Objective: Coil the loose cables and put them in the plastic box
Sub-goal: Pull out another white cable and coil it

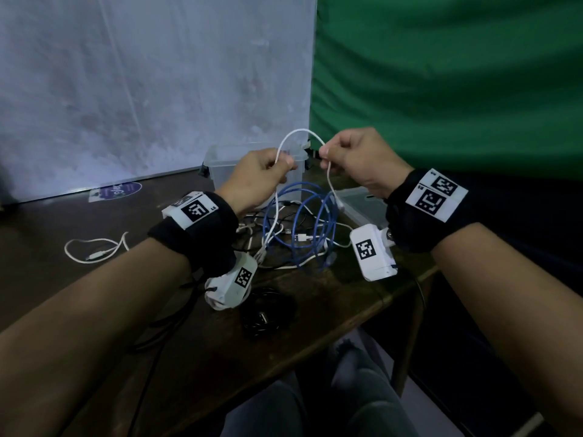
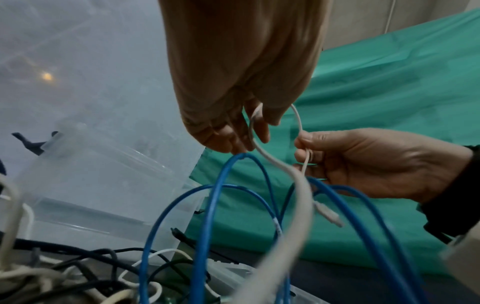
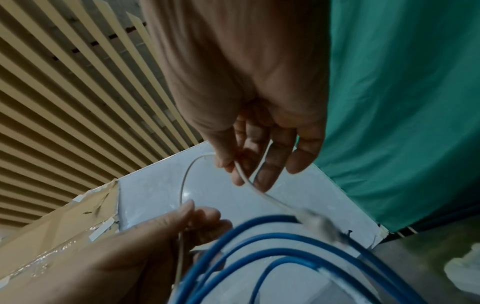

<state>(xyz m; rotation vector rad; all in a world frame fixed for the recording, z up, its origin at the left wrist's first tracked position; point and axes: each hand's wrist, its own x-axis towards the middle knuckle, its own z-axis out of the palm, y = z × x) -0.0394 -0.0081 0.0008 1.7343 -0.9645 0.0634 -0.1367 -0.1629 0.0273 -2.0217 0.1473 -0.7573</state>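
A thin white cable [image 1: 299, 131] arches between my two raised hands above the table. My left hand [image 1: 268, 171] pinches one side of the arch, and my right hand [image 1: 344, 156] pinches the other side. In the left wrist view the white cable [image 2: 275, 162] runs down from my left hand [image 2: 241, 127] across to my right hand [image 2: 363, 162]. The right wrist view has the white cable [image 3: 257, 189] leaving my right hand [image 3: 254, 160], its plug end blurred. A clear plastic box [image 1: 252, 171] stands open behind the hands. A blue cable [image 1: 303, 222] loops up from a tangled pile below.
Another white cable [image 1: 94, 247] lies alone on the dark wooden table [image 1: 220, 342] at the left. A coiled black cable [image 1: 268, 313] sits near the front. The clear box lid [image 1: 362, 206] lies right of the pile. The table edge runs diagonally at the right.
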